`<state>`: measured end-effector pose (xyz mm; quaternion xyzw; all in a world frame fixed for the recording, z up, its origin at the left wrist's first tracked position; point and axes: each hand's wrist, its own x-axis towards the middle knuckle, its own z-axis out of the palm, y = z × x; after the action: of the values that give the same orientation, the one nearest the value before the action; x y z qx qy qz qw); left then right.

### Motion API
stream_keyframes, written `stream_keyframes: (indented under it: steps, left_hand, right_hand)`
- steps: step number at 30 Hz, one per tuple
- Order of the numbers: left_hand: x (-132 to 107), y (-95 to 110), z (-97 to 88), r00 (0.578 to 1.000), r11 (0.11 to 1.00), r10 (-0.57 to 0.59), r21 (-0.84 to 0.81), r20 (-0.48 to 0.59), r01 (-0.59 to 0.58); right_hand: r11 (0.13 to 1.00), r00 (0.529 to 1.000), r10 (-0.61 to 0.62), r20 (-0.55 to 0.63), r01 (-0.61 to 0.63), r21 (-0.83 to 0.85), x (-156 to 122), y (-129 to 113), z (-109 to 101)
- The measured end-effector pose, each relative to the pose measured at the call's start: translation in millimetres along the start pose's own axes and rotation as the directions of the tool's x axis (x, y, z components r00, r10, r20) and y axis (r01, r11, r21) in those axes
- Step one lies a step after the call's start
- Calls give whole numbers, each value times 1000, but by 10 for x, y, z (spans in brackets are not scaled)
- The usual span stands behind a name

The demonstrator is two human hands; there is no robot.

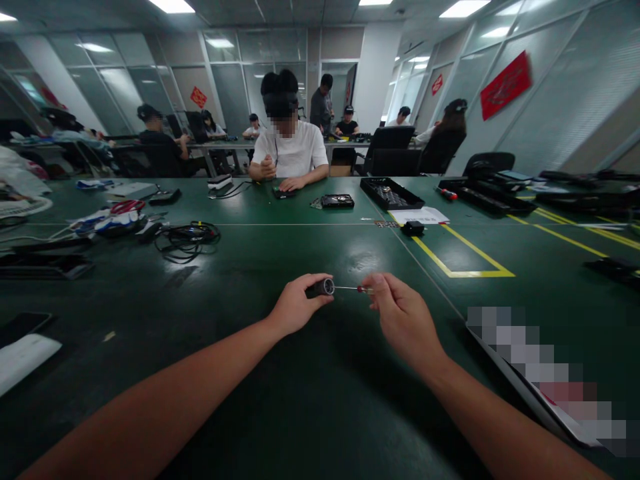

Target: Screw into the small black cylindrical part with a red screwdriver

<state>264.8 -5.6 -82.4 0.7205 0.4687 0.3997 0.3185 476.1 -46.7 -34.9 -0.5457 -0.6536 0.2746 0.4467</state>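
Note:
My left hand (299,303) is closed around a dark, round-ended cylindrical part (324,287), whose open end faces right. In my right hand (403,313) is a thin screwdriver (347,288) with a red handle, mostly covered by the fingers. The shaft points left, and its tip reaches the round end of the part; whether it sits in a screw is too small to tell. Both hands are held above the green tabletop (320,400).
A bundle of black cables (187,240) lies to the left, near gloves (117,220). A small black block (413,229) and a black tray (393,195) stand farther back. Across the table a person (290,150) in white works by hand. Papers (540,380) lie at right.

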Motion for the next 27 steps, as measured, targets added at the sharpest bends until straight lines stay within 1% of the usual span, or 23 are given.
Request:
stream_keyframes:
  steps: [2,7,11,14,18,20,23,27]
  left_hand:
    - [2,-8,3,1000,1000,-5,0,-2,5]
    - [1,-14,5,1000,1000,-5,-14,-4,5]
    - [-2,2,1,1000,1000,-3,-8,9,3]
    - [3,13,0,1000,1000,-8,4,4,8]
    - [10,19,6,1000,1000,-18,6,-5,18]
    - [7,24,10,1000,1000,-13,0,-4,13]
    - [-1,38,10,1000,1000,-6,7,13,5]
    - [-5,48,-1,1000,1000,-9,14,15,9]
  right_hand:
    - [1000,1000,-7,-17,7,2,-2,8,7]
    - [996,999,-7,-43,11,86,-12,39,36]
    - [998,1000,10,5,-10,55,-8,5,21]
    - [1000,1000,-13,-16,13,25,-2,4,21]
    - [995,998,-25,-54,31,97,-6,56,48]
    - [994,998,-16,-66,23,108,-10,63,54]
    - [992,999,14,-44,-9,123,-9,30,39]
    - [997,999,15,-28,-13,70,-2,-3,15]
